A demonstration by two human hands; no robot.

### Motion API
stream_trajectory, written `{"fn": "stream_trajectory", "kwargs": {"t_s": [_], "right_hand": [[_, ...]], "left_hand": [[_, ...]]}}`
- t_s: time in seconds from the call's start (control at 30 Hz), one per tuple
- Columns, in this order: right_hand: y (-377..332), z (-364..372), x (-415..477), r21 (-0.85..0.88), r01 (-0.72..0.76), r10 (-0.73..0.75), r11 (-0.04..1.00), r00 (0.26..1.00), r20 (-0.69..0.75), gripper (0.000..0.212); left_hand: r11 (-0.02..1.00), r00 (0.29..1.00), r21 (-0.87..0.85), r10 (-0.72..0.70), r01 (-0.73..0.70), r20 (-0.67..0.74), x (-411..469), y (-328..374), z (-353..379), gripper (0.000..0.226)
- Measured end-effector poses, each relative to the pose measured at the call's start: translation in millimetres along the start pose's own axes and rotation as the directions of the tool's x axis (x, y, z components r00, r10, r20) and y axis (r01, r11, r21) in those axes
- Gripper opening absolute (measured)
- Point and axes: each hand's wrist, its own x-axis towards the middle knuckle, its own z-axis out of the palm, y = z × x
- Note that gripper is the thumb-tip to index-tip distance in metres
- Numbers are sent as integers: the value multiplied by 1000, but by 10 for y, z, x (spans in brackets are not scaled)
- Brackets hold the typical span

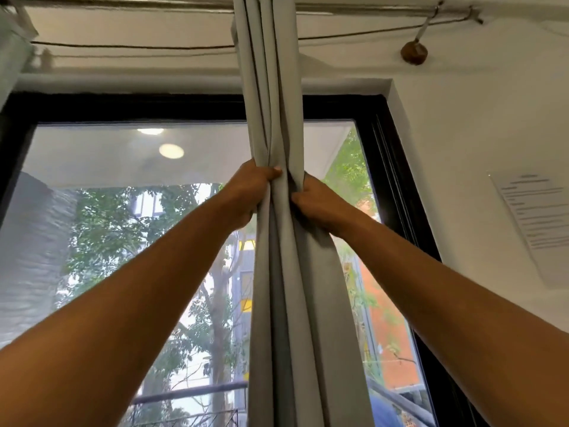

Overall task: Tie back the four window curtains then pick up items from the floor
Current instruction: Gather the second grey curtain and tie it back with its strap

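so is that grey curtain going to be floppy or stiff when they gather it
Probably floppy: the grey curtain folds into soft pleats where the left hand and right hand squeeze it. It hangs straight below the grip, so likely fairly heavy cloth. Released, it may fan out.

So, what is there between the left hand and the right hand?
The bunched grey curtain: in the head view the left hand and right hand grip it from opposite sides.

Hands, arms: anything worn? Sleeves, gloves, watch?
Nothing worn that shows. Left hand and right hand are gloveless; both wrists and forearms are bare to the frame edge, no sleeves, watch or bands. Rings cannot be ruled out.
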Motion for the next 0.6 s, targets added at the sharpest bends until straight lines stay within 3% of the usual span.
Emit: {"fn": "stream_trajectory", "kwargs": {"t_s": [0.17, 0.27, 0.4, 0.53, 0.6], "right_hand": [[-33, 80, -705, 16, -35, 34, 999, 999, 16, 64], [-9, 217, -1475, -11, -114, 113, 993, 992, -63, 65], [-30, 505, -2424, 94, -163, 173, 982, 979, -105, 59], [-18, 722, -3039, 155, -167, 186, 974, 976, -112, 66], [-20, 790, -3252, 142, -137, 155, 980, 980, -128, 68]], "left_hand": [[998, 996, 12, 57, -56, -64, -713, -181, -3, 28], [988, 996, 147, 49, -38, -73, -1441, -632, 34, 31], [979, 996, 201, 34, -16, -86, -2448, -1129, 216, 53], [967, 992, 252, 54, -23, -118, -3169, -1340, 428, 73], [963, 991, 267, 57, -22, -125, -3421, -1436, 479, 73]]}}
